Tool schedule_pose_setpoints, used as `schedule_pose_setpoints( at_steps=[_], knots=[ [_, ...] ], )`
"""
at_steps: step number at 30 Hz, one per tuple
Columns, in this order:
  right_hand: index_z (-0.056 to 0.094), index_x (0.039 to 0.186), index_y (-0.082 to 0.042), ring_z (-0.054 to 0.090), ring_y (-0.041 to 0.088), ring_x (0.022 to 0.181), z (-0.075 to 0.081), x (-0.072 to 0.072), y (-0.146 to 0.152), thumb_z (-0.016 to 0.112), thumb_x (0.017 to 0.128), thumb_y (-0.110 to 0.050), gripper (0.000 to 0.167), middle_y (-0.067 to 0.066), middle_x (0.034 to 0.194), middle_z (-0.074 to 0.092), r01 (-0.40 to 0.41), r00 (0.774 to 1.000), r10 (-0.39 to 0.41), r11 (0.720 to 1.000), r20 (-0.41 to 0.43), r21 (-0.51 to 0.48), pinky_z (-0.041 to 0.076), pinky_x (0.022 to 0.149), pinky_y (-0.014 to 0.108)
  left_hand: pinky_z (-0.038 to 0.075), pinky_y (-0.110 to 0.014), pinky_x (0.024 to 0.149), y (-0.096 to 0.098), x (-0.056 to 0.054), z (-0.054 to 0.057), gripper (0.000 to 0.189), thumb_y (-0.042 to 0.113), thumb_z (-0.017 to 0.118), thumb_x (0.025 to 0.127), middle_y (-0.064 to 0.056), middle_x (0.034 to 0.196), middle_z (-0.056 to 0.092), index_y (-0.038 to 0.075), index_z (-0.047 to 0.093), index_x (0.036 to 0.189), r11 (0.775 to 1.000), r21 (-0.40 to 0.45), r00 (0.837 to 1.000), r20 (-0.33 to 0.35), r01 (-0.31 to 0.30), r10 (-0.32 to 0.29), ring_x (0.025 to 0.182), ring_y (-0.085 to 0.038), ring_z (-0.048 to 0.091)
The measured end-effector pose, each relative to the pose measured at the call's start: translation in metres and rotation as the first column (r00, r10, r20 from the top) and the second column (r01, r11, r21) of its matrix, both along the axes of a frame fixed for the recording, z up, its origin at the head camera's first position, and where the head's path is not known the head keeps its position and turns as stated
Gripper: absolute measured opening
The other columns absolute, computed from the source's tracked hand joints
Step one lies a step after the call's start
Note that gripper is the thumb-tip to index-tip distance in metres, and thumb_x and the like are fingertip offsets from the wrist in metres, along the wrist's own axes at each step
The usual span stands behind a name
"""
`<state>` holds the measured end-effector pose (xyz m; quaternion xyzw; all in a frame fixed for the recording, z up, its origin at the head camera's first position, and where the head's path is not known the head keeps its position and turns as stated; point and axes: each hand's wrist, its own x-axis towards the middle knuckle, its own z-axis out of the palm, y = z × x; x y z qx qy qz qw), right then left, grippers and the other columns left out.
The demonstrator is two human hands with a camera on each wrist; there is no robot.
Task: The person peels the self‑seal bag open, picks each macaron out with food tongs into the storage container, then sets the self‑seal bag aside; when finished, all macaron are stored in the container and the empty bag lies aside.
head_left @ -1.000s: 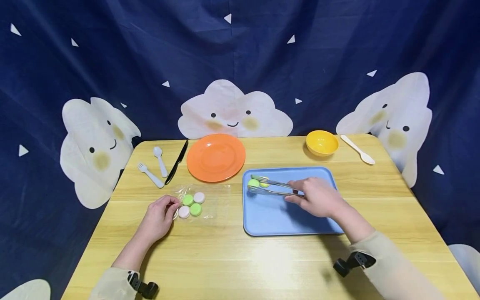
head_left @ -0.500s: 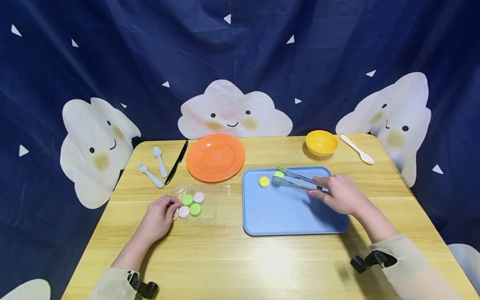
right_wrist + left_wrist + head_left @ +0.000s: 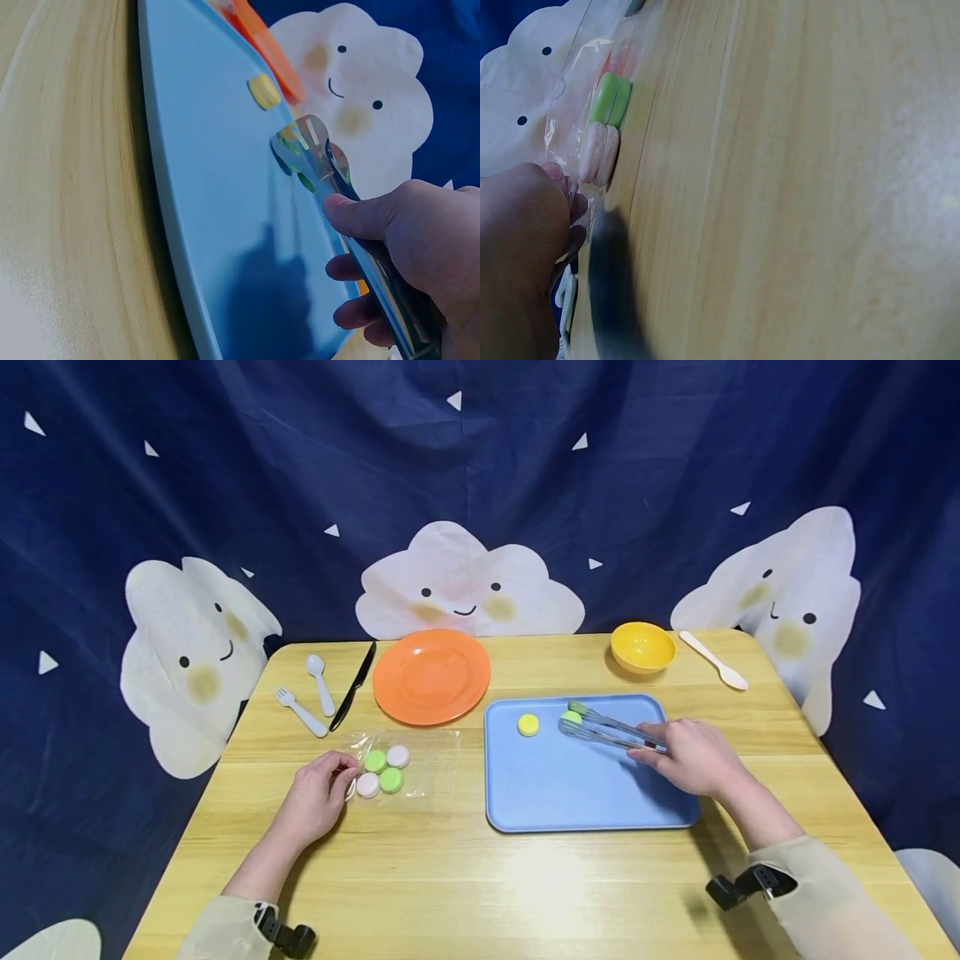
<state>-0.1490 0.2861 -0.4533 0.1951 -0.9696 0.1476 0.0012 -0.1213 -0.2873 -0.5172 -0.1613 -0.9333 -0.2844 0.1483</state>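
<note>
One green macaron [image 3: 572, 717] between tongs [image 3: 600, 737] — right hand [image 3: 693, 756] curled round them, left hand [image 3: 318, 793] pinching the bag [image 3: 431, 766] at left — uneven squeeze could pop it loose.

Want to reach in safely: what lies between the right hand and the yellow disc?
In the head view: the tongs the right hand holds, a green disc between their ends, then bare tray to the yellow disc.

Silver tongs [image 3: 390, 292], a green macaron [image 3: 572, 717] between their tips, slant from my right fingers [image 3: 356, 309], while a clear bag [image 3: 433, 760] with two green macarons [image 3: 392, 779] and two pale pink ones [image 3: 367, 785] spreads from my pinching left fingers [image 3: 337, 762].
</note>
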Motion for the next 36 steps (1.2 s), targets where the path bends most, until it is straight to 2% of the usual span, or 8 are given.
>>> schedule_pose_setpoints(
  at_steps=[8,12,15,20,27,33,36],
  knots=[
    [0.075,0.119,-0.006,0.043,0.014,0.055,0.003,-0.001,-0.005,0.079,0.095,-0.041,0.042,-0.006,0.061,0.045,0.008,1.0,-0.007,0.999,0.01,-0.033,0.034,0.05,0.035,0.058,-0.046,0.075,-0.003,-0.001,-0.001,0.008,-0.003,0.071,0.099,-0.004,0.092,0.07,0.005,0.07,0.099,1.0,0.002,1.0,-0.008,0.003,-0.003,0.086,-0.021,0.069],
    [0.076,0.114,-0.009,0.043,0.012,0.052,0.011,-0.001,-0.016,0.08,0.095,-0.042,0.039,-0.009,0.065,0.053,-0.026,1.0,0.025,0.998,-0.019,-0.055,0.034,0.049,0.034,0.058,-0.047,0.075,-0.003,-0.002,0.0,0.008,-0.002,0.07,0.1,-0.005,0.093,0.07,0.005,0.07,0.1,1.0,0.002,1.0,-0.004,0.003,-0.003,0.086,-0.022,0.069],
    [0.076,0.108,-0.012,0.045,0.009,0.054,0.017,0.0,-0.027,0.08,0.095,-0.042,0.033,-0.011,0.074,0.062,-0.07,0.997,0.067,0.996,-0.04,-0.062,0.035,0.049,0.033,0.058,-0.047,0.075,-0.002,-0.002,0.001,0.007,-0.002,0.07,0.1,-0.005,0.093,0.07,0.005,0.07,0.1,1.0,0.004,1.0,-0.005,0.006,-0.006,0.086,-0.023,0.069],
    [0.077,0.116,-0.012,0.051,0.007,0.061,0.023,0.001,-0.048,0.08,0.095,-0.042,0.037,-0.013,0.083,0.068,-0.12,0.992,0.117,0.99,-0.055,-0.073,0.038,0.05,0.032,0.058,-0.047,0.075,-0.002,-0.002,0.0,0.006,-0.001,0.07,0.1,-0.006,0.092,0.07,0.004,0.07,0.099,1.0,0.01,1.0,-0.004,0.007,-0.007,0.086,-0.023,0.07],
    [0.079,0.117,-0.011,0.058,0.008,0.066,0.015,0.005,-0.084,0.082,0.093,-0.04,0.037,-0.014,0.08,0.068,-0.23,0.971,0.223,0.97,-0.083,-0.085,0.045,0.055,0.033,0.058,-0.047,0.076,-0.001,-0.002,0.0,0.007,-0.002,0.071,0.1,-0.006,0.092,0.07,0.005,0.07,0.1,1.0,0.012,1.0,0.007,-0.006,0.005,0.086,-0.023,0.069],
    [0.081,0.119,-0.015,0.068,0.012,0.074,0.008,0.01,-0.114,0.08,0.095,-0.042,0.036,-0.003,0.105,0.079,-0.307,0.951,0.304,0.95,-0.054,-0.064,0.053,0.06,0.035,0.058,-0.047,0.075,-0.002,-0.002,0.001,0.009,-0.004,0.071,0.098,-0.007,0.092,0.07,0.005,0.07,0.101,1.0,0.014,1.0,0.008,-0.007,0.007,0.086,-0.024,0.069],
    [0.082,0.117,-0.016,0.066,0.009,0.069,0.005,0.01,-0.128,0.079,0.097,-0.04,0.032,-0.004,0.101,0.079,-0.354,0.935,0.351,0.933,-0.049,-0.064,0.053,0.058,0.035,0.058,-0.047,0.075,-0.002,-0.001,0.001,0.008,-0.004,0.071,0.098,-0.006,0.092,0.07,0.004,0.07,0.101,1.0,0.015,1.0,0.008,-0.007,0.007,0.086,-0.024,0.069]
  ],
)
